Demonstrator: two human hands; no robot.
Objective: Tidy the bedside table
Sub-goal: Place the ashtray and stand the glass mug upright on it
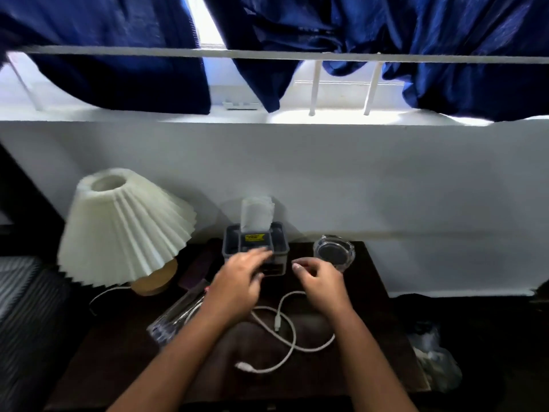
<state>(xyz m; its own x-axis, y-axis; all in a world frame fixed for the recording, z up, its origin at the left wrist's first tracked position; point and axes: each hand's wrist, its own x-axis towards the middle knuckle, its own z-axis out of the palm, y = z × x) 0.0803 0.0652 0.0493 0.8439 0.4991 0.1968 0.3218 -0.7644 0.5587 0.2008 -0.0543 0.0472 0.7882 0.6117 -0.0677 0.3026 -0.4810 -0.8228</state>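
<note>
Item: bedside table (371, 337), dark wood, tidying judged to be at an early stage.

- Far centre: grey organiser tray (279, 242), a white tissue (257, 215) standing up from it.
- Far right: glass ashtray (334, 252), just beside the tray.
- Left: lamp (124, 227) with a pleated shade; a dark purple object (197, 270) lies near its base. What it is cannot be told.
- Near left: clear container (175, 319), lying tilted.
- Near centre: white cable (315, 349), loose and looped, both plugs free.

Left hand (240, 278): fingers extended over the tray's near edge, blurred. Contact is probable but not certain.
Right hand (320, 281): fingers loosely curled between tray and ashtray. Whether anything small is pinched cannot be told.

Handling note: the tray should be steadied at both sides and slid squarely to the wall, so that the tissue is not toppled. The ashtray is best kept apart from it. The cable is better coiled afterwards.
</note>
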